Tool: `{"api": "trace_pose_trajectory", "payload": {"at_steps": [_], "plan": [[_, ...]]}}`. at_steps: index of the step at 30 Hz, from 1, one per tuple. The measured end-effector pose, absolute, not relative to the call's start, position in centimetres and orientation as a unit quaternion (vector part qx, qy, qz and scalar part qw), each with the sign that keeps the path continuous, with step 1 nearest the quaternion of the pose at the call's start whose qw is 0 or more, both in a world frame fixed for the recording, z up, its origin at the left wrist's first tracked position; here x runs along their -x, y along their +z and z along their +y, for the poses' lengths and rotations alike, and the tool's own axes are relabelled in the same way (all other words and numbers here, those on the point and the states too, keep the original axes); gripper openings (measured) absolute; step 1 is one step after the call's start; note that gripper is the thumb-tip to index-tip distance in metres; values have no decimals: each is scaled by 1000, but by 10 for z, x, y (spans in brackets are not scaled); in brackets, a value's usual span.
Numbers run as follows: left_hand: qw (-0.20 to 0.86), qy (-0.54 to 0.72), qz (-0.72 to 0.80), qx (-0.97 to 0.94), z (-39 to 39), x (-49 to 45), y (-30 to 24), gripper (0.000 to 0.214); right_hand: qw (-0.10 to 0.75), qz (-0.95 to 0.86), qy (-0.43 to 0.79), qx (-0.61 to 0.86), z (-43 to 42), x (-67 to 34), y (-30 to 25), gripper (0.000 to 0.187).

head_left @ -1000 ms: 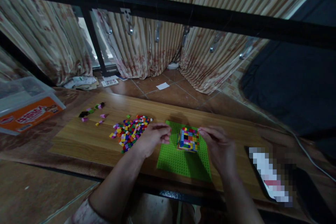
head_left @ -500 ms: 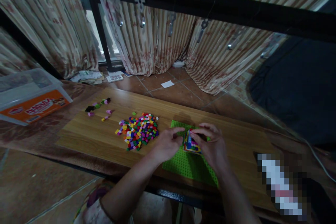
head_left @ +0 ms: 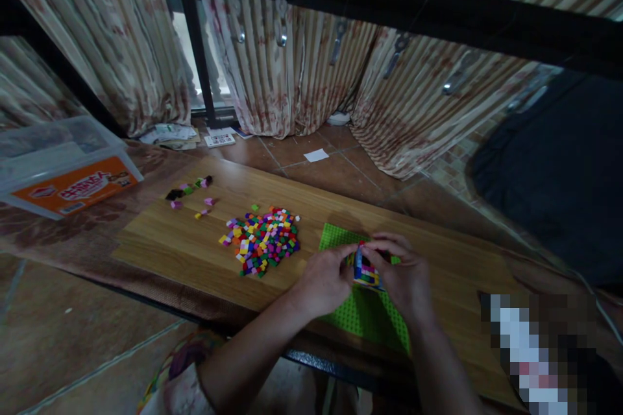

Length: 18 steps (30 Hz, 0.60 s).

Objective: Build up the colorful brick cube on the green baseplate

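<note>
A small multicoloured brick block (head_left: 365, 270) stands on a green studded baseplate (head_left: 363, 314) on the wooden board (head_left: 195, 240). My left hand (head_left: 327, 279) and my right hand (head_left: 403, 279) close on the block from either side, fingertips meeting over its top, so most of it is hidden. Left of my hands lies a heap of several loose coloured bricks (head_left: 263, 240).
A few stray bricks (head_left: 192, 193) lie at the board's far left corner. A clear plastic box with an orange label (head_left: 63, 168) sits further left. A blurred-out object (head_left: 540, 350) lies at the right. Curtains, a black rail and papers on the tiled floor are beyond.
Both hands have closed in from either side of the block and now cover it. The camera has shifted, so everything sits slightly further right and lower.
</note>
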<state>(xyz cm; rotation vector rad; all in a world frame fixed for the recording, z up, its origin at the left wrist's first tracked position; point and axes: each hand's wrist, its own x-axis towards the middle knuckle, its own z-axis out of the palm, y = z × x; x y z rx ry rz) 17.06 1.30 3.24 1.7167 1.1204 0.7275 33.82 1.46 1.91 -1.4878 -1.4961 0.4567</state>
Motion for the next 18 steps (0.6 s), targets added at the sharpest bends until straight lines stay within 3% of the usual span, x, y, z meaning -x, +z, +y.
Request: {"api": "trace_pose_trajectory", "payload": {"at_steps": [8,18], "plan": [[383,267,462,-754,5,-174,29,50,419,-681,99,592,6,-339,25,14],[328,230,453,-796,2,-174,27,53,396,-714,90,571,4,-341,25,18]]}}
